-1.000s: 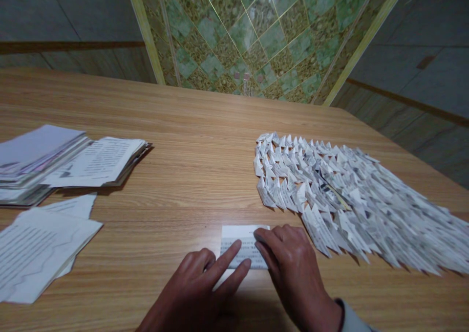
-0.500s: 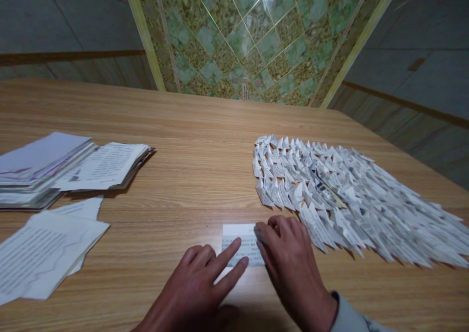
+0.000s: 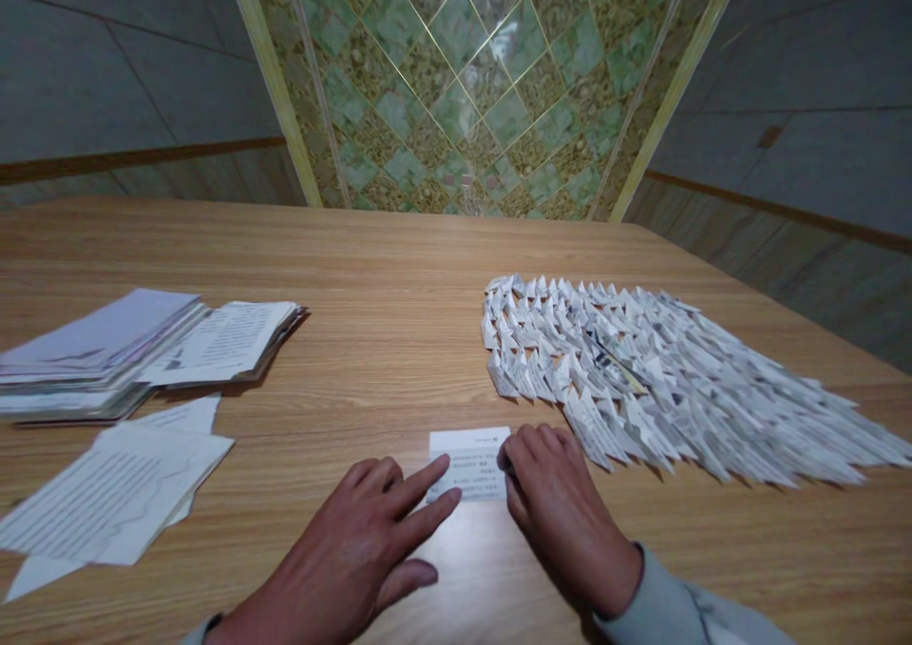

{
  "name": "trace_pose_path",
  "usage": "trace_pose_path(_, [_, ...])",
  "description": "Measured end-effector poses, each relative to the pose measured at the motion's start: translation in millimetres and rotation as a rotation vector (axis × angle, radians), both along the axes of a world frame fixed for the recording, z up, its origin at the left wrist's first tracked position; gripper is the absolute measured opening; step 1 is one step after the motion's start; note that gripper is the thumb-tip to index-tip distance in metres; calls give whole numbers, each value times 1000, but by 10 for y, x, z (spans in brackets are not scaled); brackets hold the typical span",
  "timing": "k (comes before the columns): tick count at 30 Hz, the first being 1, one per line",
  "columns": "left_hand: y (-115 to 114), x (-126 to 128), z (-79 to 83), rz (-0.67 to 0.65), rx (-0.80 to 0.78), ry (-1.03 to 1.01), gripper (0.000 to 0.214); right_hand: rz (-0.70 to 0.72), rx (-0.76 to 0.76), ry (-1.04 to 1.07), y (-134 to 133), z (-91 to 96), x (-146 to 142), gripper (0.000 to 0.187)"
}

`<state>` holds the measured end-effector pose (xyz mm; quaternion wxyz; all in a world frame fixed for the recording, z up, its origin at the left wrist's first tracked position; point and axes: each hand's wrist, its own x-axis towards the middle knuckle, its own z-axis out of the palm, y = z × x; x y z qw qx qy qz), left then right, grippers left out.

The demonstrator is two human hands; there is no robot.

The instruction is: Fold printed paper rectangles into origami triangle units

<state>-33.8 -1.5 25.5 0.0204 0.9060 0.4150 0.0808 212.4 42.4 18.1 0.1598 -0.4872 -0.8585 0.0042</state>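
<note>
Likely creasing the paper slip
On the worktop, your spread left hand rests 2 fingertips on it; your right hand curls at its edge, grip hidden. Next probably needs aligned edges.

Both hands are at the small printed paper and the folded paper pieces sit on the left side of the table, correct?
Wrong side: the head view shows the folded paper pieces on the right side of the table. The left hand and right hand are indeed at the small printed paper.
</note>
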Motion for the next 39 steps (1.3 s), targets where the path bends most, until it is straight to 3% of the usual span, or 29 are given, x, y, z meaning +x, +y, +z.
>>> trace_pose_path(4, [36,-17,61,-24,71,-35,37,39,30,-32,18,32,-22,18])
trace_pose_path(9, [157,201,125,19,107,-48,5,149,17,-23,-16,121,-76,12])
trace_pose_path(13, [226,303,54,34,207,-90,17,168,5,48,-59,144,-95,14])
trace_pose_path(17, [225,306,17,39,232,-149,24,258,129,52,-41,72,-155,15])
trace_pose_path(22, [211,338,55,13,237,-178,15,294,238,108,-3,-7,-210,21])
trace_pose_path(31, [189,216,71,-116,380,-285,28,321,244,148,20,114,-89,22])
trace_pose_path(37, [64,147,166,-203,264,-376,13,433,271,189,63,139,-16,32])
trace_pose_path(39, [55,75,171,-222,154,-357,24,453,254,209,71,145,-4,33])
